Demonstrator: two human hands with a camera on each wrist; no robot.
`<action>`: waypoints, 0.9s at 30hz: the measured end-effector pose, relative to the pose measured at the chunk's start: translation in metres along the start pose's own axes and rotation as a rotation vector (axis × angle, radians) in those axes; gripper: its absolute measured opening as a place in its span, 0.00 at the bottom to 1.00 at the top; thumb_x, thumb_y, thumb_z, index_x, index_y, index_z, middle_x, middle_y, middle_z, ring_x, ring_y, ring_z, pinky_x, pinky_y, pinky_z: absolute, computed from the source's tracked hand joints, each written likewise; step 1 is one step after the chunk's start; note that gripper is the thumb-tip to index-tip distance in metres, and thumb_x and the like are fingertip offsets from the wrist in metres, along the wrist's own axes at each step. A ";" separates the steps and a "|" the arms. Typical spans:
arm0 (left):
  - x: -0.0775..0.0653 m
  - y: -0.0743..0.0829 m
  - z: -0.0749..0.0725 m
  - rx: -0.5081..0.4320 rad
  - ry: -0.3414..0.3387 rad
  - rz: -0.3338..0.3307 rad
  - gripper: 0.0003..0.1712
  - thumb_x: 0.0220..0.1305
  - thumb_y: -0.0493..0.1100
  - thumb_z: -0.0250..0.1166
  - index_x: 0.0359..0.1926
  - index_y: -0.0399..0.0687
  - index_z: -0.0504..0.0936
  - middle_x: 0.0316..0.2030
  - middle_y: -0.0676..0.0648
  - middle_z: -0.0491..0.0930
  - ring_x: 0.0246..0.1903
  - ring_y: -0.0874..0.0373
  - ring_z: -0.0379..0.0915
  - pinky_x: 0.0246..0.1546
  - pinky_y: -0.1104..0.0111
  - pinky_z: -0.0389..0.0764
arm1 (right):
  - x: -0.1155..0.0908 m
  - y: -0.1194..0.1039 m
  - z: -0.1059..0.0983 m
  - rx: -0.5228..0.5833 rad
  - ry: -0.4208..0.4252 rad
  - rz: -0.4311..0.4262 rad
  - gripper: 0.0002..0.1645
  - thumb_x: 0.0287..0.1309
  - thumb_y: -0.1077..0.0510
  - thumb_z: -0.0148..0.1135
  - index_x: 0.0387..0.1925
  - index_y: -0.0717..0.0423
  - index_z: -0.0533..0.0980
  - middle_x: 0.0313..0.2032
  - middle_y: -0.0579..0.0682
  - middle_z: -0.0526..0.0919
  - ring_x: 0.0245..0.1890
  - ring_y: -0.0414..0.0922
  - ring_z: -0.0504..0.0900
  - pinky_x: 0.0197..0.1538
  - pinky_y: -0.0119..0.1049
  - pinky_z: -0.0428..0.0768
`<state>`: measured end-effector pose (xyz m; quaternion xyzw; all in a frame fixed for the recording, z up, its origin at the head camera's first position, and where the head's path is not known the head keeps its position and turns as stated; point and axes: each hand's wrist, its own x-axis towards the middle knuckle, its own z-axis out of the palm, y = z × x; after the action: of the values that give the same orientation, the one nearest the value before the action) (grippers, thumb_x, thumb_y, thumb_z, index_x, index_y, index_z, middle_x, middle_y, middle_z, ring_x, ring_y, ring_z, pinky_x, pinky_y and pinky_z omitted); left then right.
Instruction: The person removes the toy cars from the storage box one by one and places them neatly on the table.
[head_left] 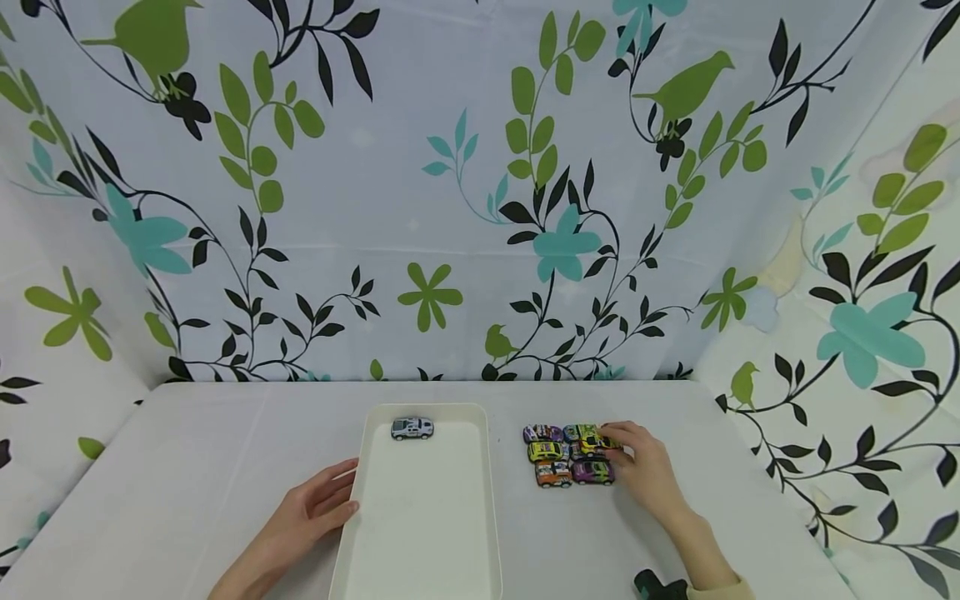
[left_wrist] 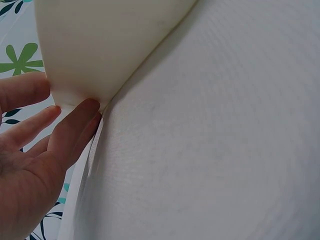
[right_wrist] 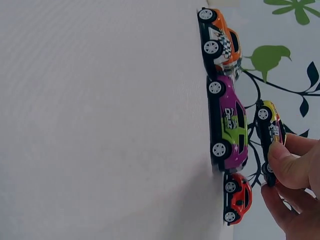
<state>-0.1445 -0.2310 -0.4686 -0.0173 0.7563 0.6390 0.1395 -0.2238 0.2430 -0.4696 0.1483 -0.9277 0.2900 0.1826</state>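
My right hand (head_left: 645, 471) pinches a yellow toy car (right_wrist: 270, 120) between thumb and fingers. In the right wrist view this car is raised over the table, apart from the purple-and-green toy car (right_wrist: 232, 122). An orange toy car (right_wrist: 220, 42) and a red toy car (right_wrist: 238, 199) line up with the purple one. My left hand (head_left: 307, 508) is at the left side of a cream tray (head_left: 495, 500), its fingertips against the outer wall. Inside the tray, near its far end, sits a silver-grey toy car (head_left: 412, 428).
Several toy cars stand close together right of the tray, among them another yellow car (head_left: 548, 451) and a purple one (head_left: 542, 433). A black object (head_left: 660, 586) shows by my right wrist. Patterned cloth (head_left: 427, 208) rises behind the white table (head_left: 225, 467).
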 end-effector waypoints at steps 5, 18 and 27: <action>0.000 0.000 0.001 0.004 0.000 0.002 0.39 0.68 0.43 0.66 0.74 0.39 0.60 0.70 0.30 0.64 0.69 0.36 0.63 0.56 0.59 0.82 | -0.006 0.012 -0.007 -0.023 0.045 -0.006 0.19 0.49 0.75 0.70 0.45 0.60 0.85 0.45 0.54 0.86 0.47 0.54 0.84 0.47 0.53 0.82; 0.001 0.000 0.001 -0.005 0.008 -0.017 0.40 0.67 0.43 0.67 0.74 0.39 0.60 0.70 0.30 0.64 0.69 0.36 0.63 0.56 0.58 0.82 | -0.015 0.039 -0.021 -0.061 0.099 0.008 0.20 0.48 0.75 0.71 0.44 0.59 0.85 0.42 0.52 0.87 0.45 0.55 0.85 0.47 0.44 0.81; 0.000 -0.002 -0.001 -0.010 -0.012 0.000 0.40 0.68 0.42 0.66 0.75 0.38 0.59 0.70 0.29 0.63 0.70 0.36 0.62 0.56 0.60 0.82 | -0.017 0.047 -0.020 -0.024 0.018 0.076 0.18 0.51 0.74 0.69 0.45 0.59 0.84 0.45 0.53 0.86 0.49 0.56 0.84 0.52 0.54 0.81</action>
<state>-0.1441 -0.2321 -0.4708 -0.0141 0.7521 0.6430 0.1438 -0.2221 0.2948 -0.4846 0.1079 -0.9345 0.2867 0.1815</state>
